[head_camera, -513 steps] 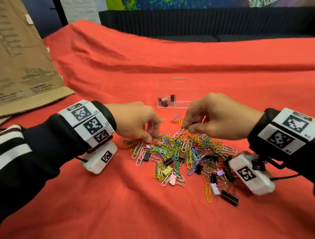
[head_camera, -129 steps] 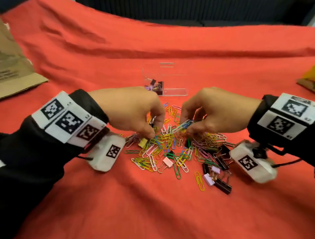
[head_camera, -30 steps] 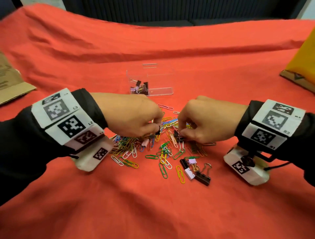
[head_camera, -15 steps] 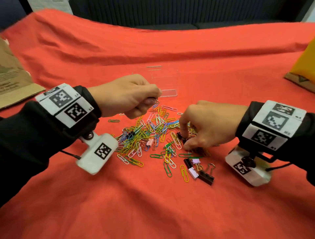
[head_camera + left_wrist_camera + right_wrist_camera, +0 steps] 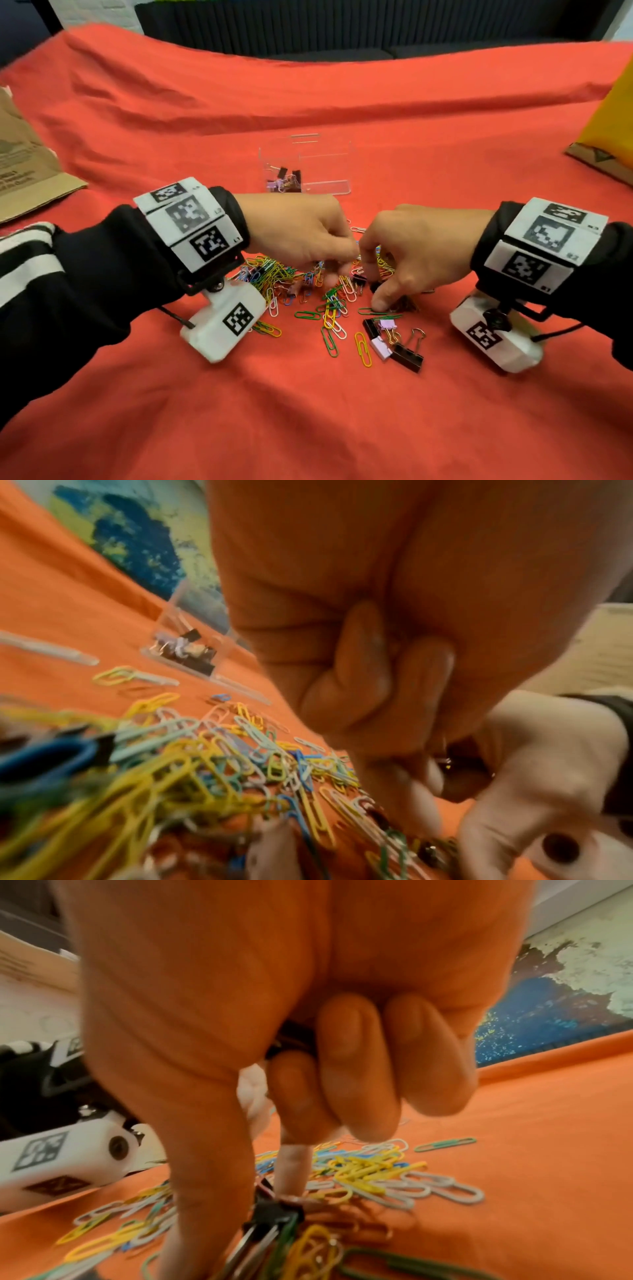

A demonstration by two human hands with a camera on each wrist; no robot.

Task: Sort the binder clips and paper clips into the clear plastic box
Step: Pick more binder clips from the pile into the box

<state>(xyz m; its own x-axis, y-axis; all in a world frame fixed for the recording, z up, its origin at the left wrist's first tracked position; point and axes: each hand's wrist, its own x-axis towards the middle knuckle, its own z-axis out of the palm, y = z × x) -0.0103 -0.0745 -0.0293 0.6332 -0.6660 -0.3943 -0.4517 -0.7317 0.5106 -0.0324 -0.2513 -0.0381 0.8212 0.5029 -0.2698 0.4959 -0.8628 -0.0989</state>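
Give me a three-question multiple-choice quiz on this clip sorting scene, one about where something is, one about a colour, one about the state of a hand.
1. Where is the clear plastic box?
A. Beyond the clip pile
B. In the left hand
C. Near the table's front edge

2. What colour is the cloth?
A. Blue
B. Red
C. White

3. What is the right hand doing?
A. Lying flat and open
B. Lifting the box
C. Pinching a black binder clip in the pile

Answers:
1 A, the box stands past both hands.
2 B, red cloth surrounds the clips.
3 C, thumb and forefinger close on it in the right wrist view.
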